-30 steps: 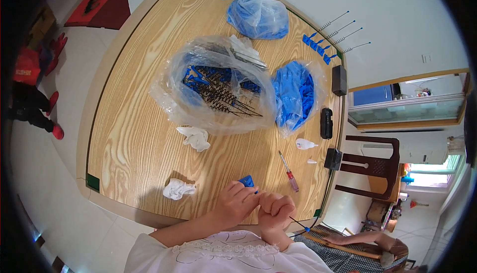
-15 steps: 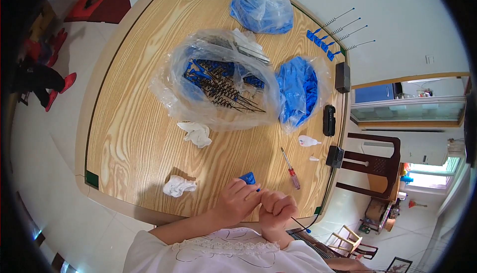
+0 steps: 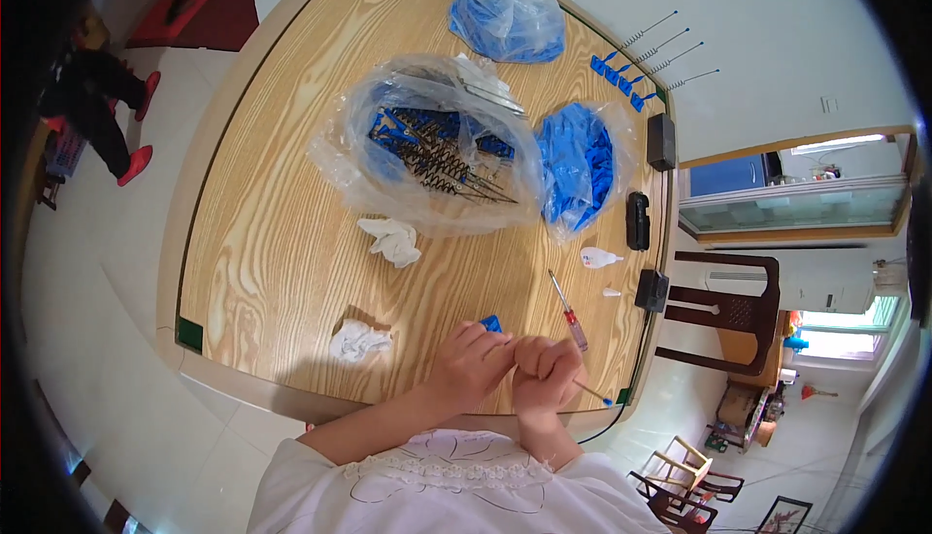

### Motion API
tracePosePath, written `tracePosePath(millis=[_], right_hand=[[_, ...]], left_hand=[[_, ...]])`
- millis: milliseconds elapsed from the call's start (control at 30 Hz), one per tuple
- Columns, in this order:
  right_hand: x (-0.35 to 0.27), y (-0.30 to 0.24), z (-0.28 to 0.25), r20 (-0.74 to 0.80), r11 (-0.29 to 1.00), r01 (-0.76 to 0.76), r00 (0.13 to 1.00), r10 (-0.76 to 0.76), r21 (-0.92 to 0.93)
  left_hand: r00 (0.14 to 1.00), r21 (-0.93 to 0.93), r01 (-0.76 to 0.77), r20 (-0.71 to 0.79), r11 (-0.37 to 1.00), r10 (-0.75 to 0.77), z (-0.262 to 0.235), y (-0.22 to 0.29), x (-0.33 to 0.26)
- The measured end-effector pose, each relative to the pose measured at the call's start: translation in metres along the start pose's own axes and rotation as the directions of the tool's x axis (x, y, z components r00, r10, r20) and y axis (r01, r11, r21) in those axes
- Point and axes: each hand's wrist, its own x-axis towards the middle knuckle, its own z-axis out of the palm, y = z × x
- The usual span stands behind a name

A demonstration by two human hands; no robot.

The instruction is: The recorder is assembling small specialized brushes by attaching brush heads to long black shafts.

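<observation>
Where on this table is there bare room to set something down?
Bare wood runs along the table's left edge, left of the big clear bag and the two crumpled tissues. The right side is crowded: blue parts bag, black boxes, screwdriver.

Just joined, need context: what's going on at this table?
A person works with both hands at the near edge of a wooden table. The left hand pinches a small blue plastic piece, while the right hand holds a thin rod against it. A red-handled screwdriver lies beside them. Farther back sit a clear bag of blue parts and metal springs and crumpled tissues.
</observation>
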Motion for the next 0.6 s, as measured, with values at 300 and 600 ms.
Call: tracePosePath(millis=[300,600], right_hand=[[0.003,-0.004,0.005,-0.04,0.998,0.049,0.998,-0.047,0.049],[0.012,-0.011,-0.01,0.103,0.999,0.014,0.995,-0.009,-0.046]], left_hand=[[0.995,0.056,-0.077,-0.06,0.995,0.08,0.003,0.001,-0.002],[0.997,0.06,0.069,0.032,0.996,-0.071,-0.001,0.012,0.007]])
